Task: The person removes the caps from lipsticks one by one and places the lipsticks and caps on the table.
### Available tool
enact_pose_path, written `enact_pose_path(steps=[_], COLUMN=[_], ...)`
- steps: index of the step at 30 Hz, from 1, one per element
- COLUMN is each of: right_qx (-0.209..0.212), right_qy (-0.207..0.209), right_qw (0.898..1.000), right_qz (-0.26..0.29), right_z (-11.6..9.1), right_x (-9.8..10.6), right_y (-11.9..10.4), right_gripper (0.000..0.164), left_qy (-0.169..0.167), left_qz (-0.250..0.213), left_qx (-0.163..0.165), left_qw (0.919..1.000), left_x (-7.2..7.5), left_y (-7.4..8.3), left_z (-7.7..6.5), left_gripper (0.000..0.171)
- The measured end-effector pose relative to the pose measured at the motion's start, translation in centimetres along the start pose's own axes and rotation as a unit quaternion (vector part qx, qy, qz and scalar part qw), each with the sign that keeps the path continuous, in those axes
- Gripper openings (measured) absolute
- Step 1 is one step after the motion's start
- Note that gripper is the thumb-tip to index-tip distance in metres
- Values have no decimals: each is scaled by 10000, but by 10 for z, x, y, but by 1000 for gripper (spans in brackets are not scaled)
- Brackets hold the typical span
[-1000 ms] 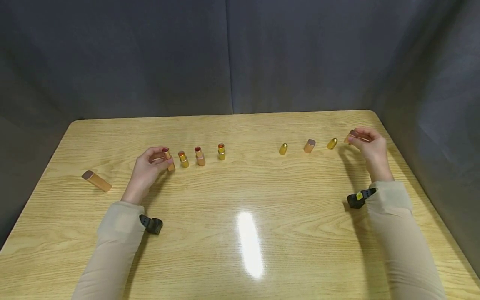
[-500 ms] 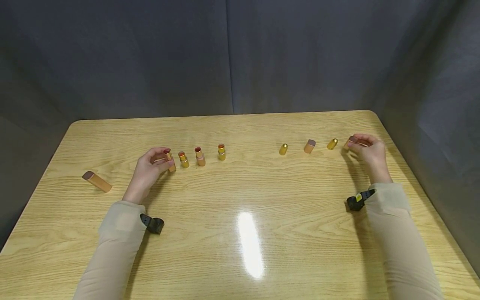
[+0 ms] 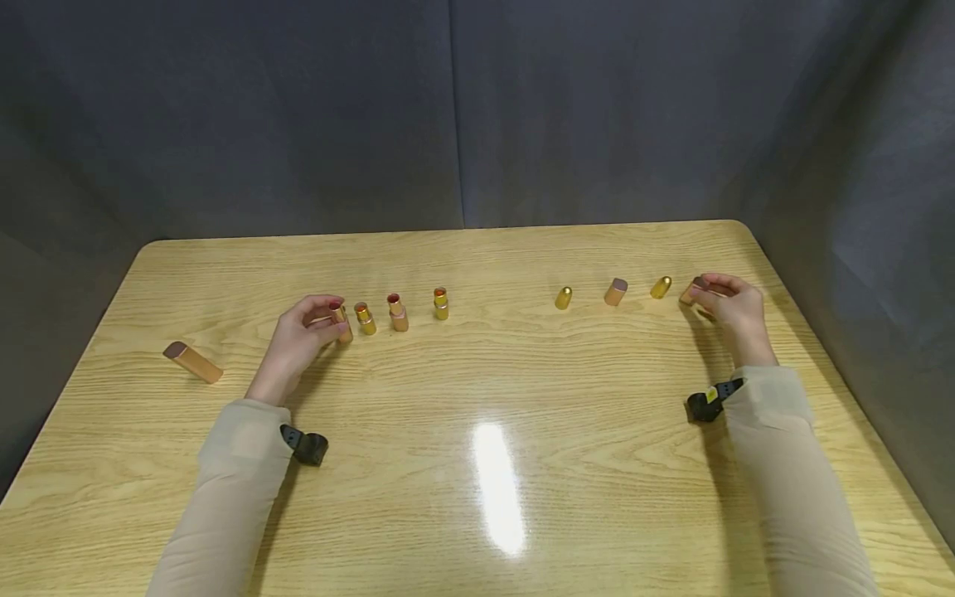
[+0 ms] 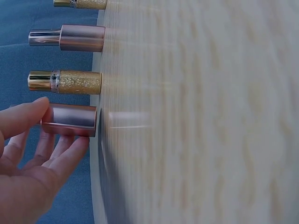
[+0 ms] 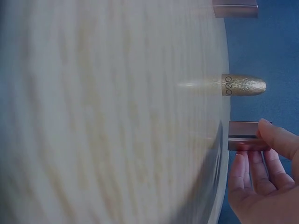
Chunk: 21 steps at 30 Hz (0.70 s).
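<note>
In the head view my left hand pinches a rose-gold lipstick that stands uncapped at the left end of a row. Its thumb lies on the near side of the lipstick tube in the left wrist view, with the fingers on the other side. Right beside it stands a gold lipstick, then another rose-gold lipstick and a second gold lipstick. My right hand pinches a rose-gold lipstick cap, its bottom at the table surface. A gold cap stands next to it.
Further left in the cap row are a rose-gold cap and another gold cap. A longer rose-gold lipstick case with a dark top is at the table's left side. Dark curtains hang behind the wooden table.
My right hand has come down and slightly left with the rose-gold cap, closer to the gold cap. My left hand has shifted the rose-gold lipstick slightly right, towards the gold one.
</note>
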State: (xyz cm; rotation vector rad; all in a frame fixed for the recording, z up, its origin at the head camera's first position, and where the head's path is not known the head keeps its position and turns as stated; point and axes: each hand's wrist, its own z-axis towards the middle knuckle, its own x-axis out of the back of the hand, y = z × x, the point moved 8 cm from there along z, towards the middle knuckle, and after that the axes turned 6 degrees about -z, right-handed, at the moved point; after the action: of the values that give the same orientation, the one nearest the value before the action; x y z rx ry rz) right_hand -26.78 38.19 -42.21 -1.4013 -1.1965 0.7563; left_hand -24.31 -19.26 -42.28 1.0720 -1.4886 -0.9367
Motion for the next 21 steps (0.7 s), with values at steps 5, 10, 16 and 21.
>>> enact_pose_path(steps=[5, 10, 16, 21], right_qx=[-32, -71, -96, -156], right_qy=[-98, -44, -166, -286], right_qw=[9999, 9999, 9998, 9994], right_qz=[-72, 66, 61, 96], right_z=[1, 3, 3, 1], right_x=[0, 1, 0, -1], right_y=[4, 7, 8, 8], right_gripper=[20, 21, 20, 23], left_qy=[-50, -31, -36, -43], left_qz=[1, -5, 65, 98], left_qx=[5, 40, 83, 104], left_qw=[10000, 10000, 9999, 9999], left_x=[-1, 0, 0, 0], left_y=[-1, -3, -5, -5], left_z=[2, 2, 3, 3], left_gripper=[47, 46, 46, 47])
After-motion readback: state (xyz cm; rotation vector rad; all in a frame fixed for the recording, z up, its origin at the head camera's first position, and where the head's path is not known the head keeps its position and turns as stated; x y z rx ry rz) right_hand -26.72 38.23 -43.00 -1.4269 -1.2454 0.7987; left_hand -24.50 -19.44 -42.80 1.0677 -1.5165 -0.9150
